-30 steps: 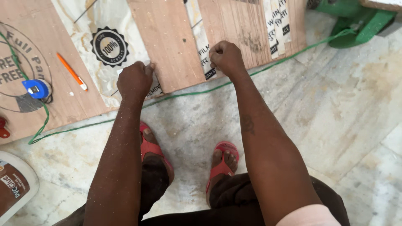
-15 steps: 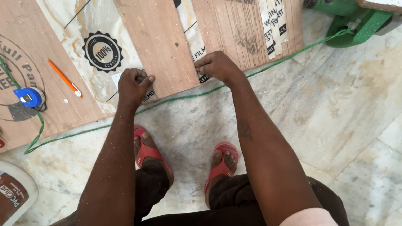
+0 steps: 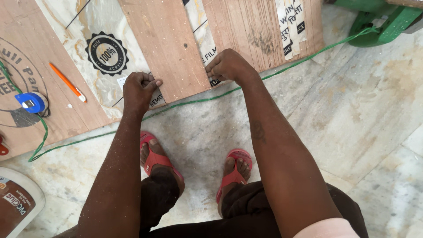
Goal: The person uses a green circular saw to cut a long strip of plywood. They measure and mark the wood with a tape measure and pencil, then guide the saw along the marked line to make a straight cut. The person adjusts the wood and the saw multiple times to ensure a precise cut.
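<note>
Down on the floor, at 12 o'clock from the person's feet, a plain brown wood strip lies on a glossy sheet w/ a round black stamp. The left hand is curled shut at the strip's near left corner, fingertips pinching the edge. The right hand is curled the same way at the near right corner. So both hands are clamped on the strip's near edge, one at each corner, apart from each other.

The strip's near edge sits just short of the stone floor. A thin green cord runs along the floor right beside that edge, just under both hands.

Open room: bare stone from 3 to 5 o'clock. Two feet in red sandals stand at 6 o'clock, close behind the hands.

At 9 o'clock an orange pencil and a blue tape measure lie on a big board. At 1 o'clock there's another wood board w/ white tape strips. At 2 o'clock a green tool, partly cut off. At 7 o'clock a white glue tub.
</note>
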